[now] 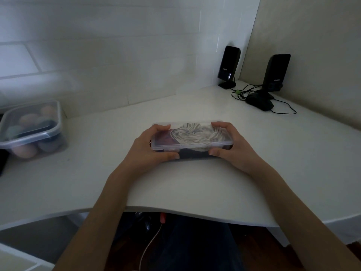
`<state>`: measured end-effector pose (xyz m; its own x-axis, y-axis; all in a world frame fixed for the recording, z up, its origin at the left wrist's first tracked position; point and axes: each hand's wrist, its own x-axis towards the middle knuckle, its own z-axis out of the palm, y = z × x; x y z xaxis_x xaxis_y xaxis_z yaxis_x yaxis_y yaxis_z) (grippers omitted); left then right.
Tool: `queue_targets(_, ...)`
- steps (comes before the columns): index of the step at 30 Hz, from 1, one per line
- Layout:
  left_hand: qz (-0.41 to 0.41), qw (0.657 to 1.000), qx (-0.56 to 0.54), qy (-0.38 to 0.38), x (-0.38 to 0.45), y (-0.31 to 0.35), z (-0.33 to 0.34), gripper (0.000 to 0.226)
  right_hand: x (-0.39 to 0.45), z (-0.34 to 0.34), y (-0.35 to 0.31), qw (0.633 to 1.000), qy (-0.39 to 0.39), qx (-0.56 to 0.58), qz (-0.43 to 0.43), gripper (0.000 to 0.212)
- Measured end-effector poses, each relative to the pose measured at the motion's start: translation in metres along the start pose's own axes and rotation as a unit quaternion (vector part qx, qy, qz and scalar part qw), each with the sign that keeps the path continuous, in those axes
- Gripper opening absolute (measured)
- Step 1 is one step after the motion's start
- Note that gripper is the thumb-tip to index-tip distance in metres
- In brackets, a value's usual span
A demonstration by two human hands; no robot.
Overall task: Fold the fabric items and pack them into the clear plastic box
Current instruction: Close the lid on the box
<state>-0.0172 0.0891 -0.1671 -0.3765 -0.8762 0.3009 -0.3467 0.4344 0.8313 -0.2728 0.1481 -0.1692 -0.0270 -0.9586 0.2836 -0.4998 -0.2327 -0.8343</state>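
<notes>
So the clear plastic box (192, 140) sits on the white bench (195, 184) right between both hands, its long axis running left to right, so each hand gets one short end. The left hand (150, 147) wraps the left end, fingers curled over the lid's far edge and thumb along the front. The right hand (232, 145) mirrors that on the right end. Neither hand is nearer; it's an even two-handed grip. The lid looks to be on, and through it shows bunched white fabric (197, 133) with something darker (166, 139) toward the left hand. Looks like the packing's basically done and they're pressing the lid shut. Further out past the left hand there's another tub (33, 130) of roundish stuff.
</notes>
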Motion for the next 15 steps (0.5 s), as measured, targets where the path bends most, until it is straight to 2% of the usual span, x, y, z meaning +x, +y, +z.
queue_targets(8,0.016,0.998,0.033,0.050,-0.001,0.002,0.008,0.066,0.000,0.006,-0.003,0.999,0.039,-0.025,0.024,0.057)
queue_targets(12,0.030,0.985,0.133,0.104,0.000,-0.001,0.006,0.047,0.005,0.021,-0.008,0.995,0.044,-0.095,-0.006,0.045)
queue_targets(15,0.119,0.951,0.251,0.135,0.004,-0.006,0.005,0.033,0.018,0.036,-0.015,0.993,0.035,-0.109,-0.018,0.042)
